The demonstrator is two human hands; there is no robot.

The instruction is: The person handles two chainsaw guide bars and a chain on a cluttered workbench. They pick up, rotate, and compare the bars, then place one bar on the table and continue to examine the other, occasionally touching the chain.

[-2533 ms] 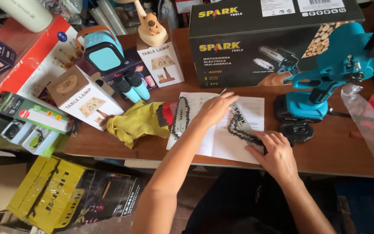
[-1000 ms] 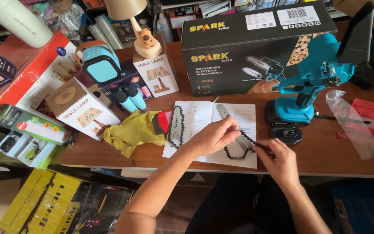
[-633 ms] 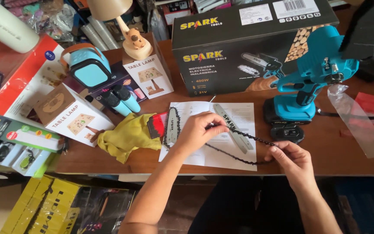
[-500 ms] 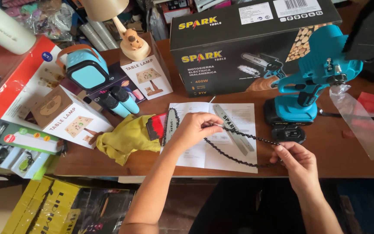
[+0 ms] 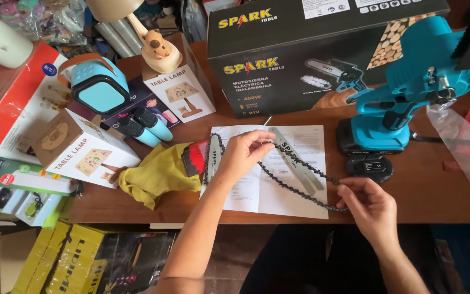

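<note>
Already free of the saw: chain (image 5: 295,177) stretched taut above the paper sheet (image 5: 295,196) by the tabletop's (image 5: 420,201) front edge, pinched by left hand (image 5: 243,155) and right hand (image 5: 370,207). Not yet looped round the guide bar (image 5: 295,163); blue saw (image 5: 403,103) barless near the right edge.

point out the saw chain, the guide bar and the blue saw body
saw chain (image 5: 295,190), head view, lower run of the loop.
guide bar (image 5: 299,171), head view, middle of the flat blade.
blue saw body (image 5: 379,132), head view, lower housing.
</note>
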